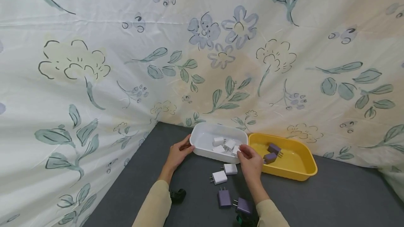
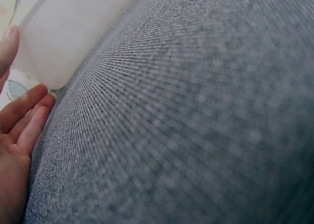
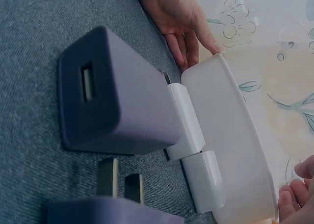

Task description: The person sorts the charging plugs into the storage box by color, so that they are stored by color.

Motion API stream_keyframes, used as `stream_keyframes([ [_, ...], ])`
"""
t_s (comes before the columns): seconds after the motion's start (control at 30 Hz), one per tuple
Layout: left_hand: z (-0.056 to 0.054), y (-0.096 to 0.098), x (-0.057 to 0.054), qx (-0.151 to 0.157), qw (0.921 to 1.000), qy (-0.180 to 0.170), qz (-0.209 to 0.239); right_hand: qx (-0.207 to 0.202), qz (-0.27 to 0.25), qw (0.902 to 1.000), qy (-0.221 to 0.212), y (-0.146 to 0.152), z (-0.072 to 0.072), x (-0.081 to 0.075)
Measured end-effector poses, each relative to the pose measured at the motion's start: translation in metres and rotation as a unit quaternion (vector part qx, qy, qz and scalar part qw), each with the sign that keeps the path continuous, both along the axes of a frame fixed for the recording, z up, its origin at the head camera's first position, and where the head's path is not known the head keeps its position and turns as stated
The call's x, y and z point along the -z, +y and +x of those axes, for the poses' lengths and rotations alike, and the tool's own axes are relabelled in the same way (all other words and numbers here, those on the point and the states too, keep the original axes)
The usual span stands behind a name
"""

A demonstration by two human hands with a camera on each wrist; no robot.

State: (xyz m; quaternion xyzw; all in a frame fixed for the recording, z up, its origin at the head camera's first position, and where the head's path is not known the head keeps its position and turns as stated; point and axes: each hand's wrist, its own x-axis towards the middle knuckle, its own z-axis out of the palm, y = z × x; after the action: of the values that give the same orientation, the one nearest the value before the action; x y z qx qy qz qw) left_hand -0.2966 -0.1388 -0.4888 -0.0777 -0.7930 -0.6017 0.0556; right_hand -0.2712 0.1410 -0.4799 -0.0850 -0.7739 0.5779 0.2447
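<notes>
A white plastic tray (image 1: 202,152) stands at the back of the table with several white charger plugs (image 1: 218,141) inside. At its left end my left hand (image 1: 177,155) grips the corner, the thumb on the near side and the fingers round the end wall. My right hand (image 1: 251,162) is at the tray's front right corner, fingers curled and fingertips right beside a white plug (image 1: 235,150). I cannot tell whether it pinches that plug or the rim. Two white plugs (image 1: 219,177) lie on the table before the tray, with two purple plugs (image 3: 142,96) nearer to me.
A yellow tray (image 1: 291,171) stands right of the white one, with two purple plugs (image 1: 270,157) in its left part. Dark grey cloth (image 1: 126,199) covers the table. A floral curtain (image 1: 189,90) hangs close behind both trays.
</notes>
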Motion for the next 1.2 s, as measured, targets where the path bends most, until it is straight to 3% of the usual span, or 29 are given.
stream_keyframes([
  [0.23, -0.004, 0.000, 0.005, 0.006, 1.0000, -0.001, -0.005, -0.001, 0.001, 1.0000, 0.002, 0.002, 0.000, 0.001],
  [0.47, -0.022, 0.000, 0.035, -0.026, 0.9996, 0.005, 0.009, -0.011, 0.005, 0.9999, 0.000, 0.002, 0.005, 0.001],
  [0.67, -0.025, 0.000, 0.040, -0.032, 0.9994, 0.009, 0.005, -0.029, -0.004, 0.9996, 0.001, 0.002, 0.011, 0.001],
  [0.83, -0.023, 0.000, 0.036, -0.031, 0.9995, 0.006, 0.001, -0.044, -0.008, 0.9990, 0.009, 0.004, 0.014, 0.004],
  [1.07, -0.005, 0.001, 0.004, 0.002, 0.9998, 0.007, -0.020, -0.063, 0.014, 0.9978, 0.010, 0.008, 0.019, 0.007],
  [1.2, -0.002, 0.002, 0.000, 0.003, 0.9999, 0.004, -0.015, -0.075, 0.009, 0.9970, 0.017, 0.011, 0.022, 0.009],
])
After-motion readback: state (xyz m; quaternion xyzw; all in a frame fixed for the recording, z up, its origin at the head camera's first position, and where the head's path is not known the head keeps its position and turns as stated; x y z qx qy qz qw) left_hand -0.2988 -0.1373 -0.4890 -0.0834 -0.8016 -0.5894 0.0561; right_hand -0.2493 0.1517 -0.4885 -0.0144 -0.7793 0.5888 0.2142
